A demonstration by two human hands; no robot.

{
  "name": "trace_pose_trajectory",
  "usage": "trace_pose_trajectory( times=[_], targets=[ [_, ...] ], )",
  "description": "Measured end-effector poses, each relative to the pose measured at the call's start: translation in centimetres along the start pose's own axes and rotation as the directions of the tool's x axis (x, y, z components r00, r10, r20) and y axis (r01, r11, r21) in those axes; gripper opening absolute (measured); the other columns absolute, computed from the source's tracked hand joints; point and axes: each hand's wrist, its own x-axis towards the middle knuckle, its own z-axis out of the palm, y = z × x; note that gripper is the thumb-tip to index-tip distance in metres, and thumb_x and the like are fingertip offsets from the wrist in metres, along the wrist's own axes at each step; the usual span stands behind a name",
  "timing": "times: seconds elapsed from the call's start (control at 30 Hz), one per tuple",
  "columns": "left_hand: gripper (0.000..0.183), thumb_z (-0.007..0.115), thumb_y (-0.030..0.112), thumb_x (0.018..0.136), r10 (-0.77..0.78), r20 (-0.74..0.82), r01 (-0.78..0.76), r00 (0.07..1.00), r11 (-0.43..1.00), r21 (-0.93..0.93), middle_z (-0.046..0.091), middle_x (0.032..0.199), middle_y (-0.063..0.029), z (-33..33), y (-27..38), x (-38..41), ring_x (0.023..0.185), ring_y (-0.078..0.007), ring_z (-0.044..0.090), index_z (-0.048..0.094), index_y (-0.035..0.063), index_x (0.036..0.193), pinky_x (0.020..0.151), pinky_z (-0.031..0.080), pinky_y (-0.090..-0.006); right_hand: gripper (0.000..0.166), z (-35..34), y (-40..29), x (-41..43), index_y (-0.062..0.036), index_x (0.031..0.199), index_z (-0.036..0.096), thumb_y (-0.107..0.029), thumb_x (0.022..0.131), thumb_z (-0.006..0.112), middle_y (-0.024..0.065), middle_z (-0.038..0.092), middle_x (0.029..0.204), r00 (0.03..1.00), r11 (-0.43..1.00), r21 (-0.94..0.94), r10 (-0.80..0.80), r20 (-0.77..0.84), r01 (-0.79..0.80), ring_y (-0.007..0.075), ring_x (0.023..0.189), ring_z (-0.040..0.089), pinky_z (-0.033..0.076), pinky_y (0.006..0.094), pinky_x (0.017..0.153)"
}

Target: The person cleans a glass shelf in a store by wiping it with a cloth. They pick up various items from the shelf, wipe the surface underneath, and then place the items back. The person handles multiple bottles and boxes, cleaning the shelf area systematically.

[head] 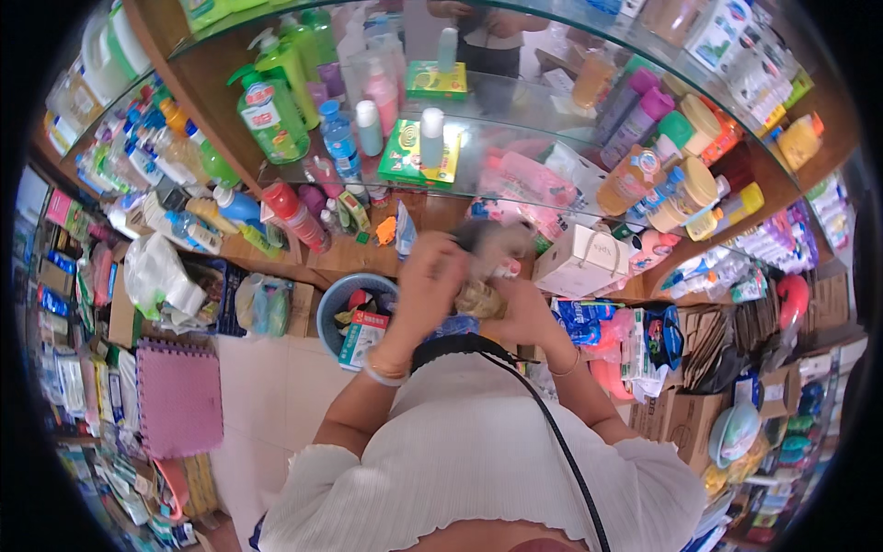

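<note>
My left hand (433, 279) is raised before my chest with fingers curled, smeared by motion. Its fingertips are close to a dark-topped, partly see-through item (495, 247), too blurred to name. My right hand (526, 310) is closed around a crumpled brownish object (481, 299) just below that item. Whether the two blurred things are joined I cannot tell. Ahead of the hands, a glass shelf (469, 181) carries a green and yellow mosquito coil box (421, 153), with a white-capped bottle (432, 138) standing on it.
Left of my hands stands a blue plastic basket (331, 321) holding a boxed item (363, 338). A white box with a rope handle (581, 261) sits on the wooden ledge at right. Pump bottles (272, 121) crowd the shelf. A pink foam mat (179, 400) is at left.
</note>
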Motion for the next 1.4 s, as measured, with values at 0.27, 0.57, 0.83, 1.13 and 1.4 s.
trace_pose_trajectory(
  times=[0.27,0.57,0.83,1.13,1.4],
  targets=[
    [0.013,0.058,0.013,0.088,-0.265,-0.027,0.266,0.964,0.963,0.05,0.061,0.083,-0.0086,-0.8,-4.4,-3.3,0.077,-0.0149,0.058,0.06,0.0006,0.092,0.068,0.046,-0.0275,0.046,-0.5,3.9,-2.9,-0.0013,0.106,0.06,-0.011,0.062,0.07,0.0074,0.064,0.099,0.998,0.9,0.435,-0.033,0.057,0.005,0.0172,0.089,0.061,0.048,0.029,0.081],
    [0.048,0.042,0.035,0.094,-0.708,-0.424,0.303,0.564,0.656,-0.691,0.054,0.126,-0.0103,-14.3,-6.4,-6.5,0.115,-0.024,0.053,0.048,0.0019,0.128,0.099,0.04,-0.0376,0.039,3.2,14.6,0.2,0.0006,0.103,0.059,-0.013,0.069,0.075,0.0101,0.064,0.096,0.821,0.896,0.431,0.321,-0.472,-0.103,0.0217,0.084,0.062,0.048,0.0314,0.076],
    [0.048,0.042,0.037,0.094,-0.742,-0.503,0.375,0.444,0.664,-0.648,0.056,0.123,-0.0093,-14.6,-6.0,-10.6,0.113,-0.0221,0.053,0.05,0.0022,0.126,0.099,0.04,-0.0355,0.043,14.7,18.1,5.9,-0.0016,0.102,0.06,-0.02,0.068,0.078,0.0154,0.061,0.099,0.809,0.882,0.443,0.373,-0.454,-0.159,0.0278,0.089,0.061,0.047,0.0364,0.08],
    [0.047,0.041,0.037,0.093,-0.664,-0.623,0.381,0.413,0.747,-0.545,0.057,0.12,-0.0116,-18.5,-2.7,-13.0,0.111,-0.0242,0.055,0.052,0.0008,0.122,0.096,0.043,-0.0362,0.051,24.5,22.4,11.4,-0.0023,0.112,0.058,-0.023,0.068,0.072,0.0227,0.06,0.107,0.648,0.852,0.386,0.522,-0.555,-0.355,0.0414,0.101,0.055,0.044,0.0458,0.087],
    [0.043,0.042,0.032,0.093,-0.722,-0.526,0.371,0.449,0.687,-0.625,0.058,0.118,-0.013,-19.2,-4.2,-12.6,0.11,-0.0254,0.055,0.052,-0.0002,0.119,0.096,0.044,-0.0383,0.042,25.5,22.6,11.2,-0.0005,0.103,0.057,-0.017,0.067,0.071,0.0168,0.062,0.09,0.526,0.813,0.404,0.58,-0.622,-0.419,0.0307,0.082,0.06,0.047,0.0381,0.073]
  ],
)
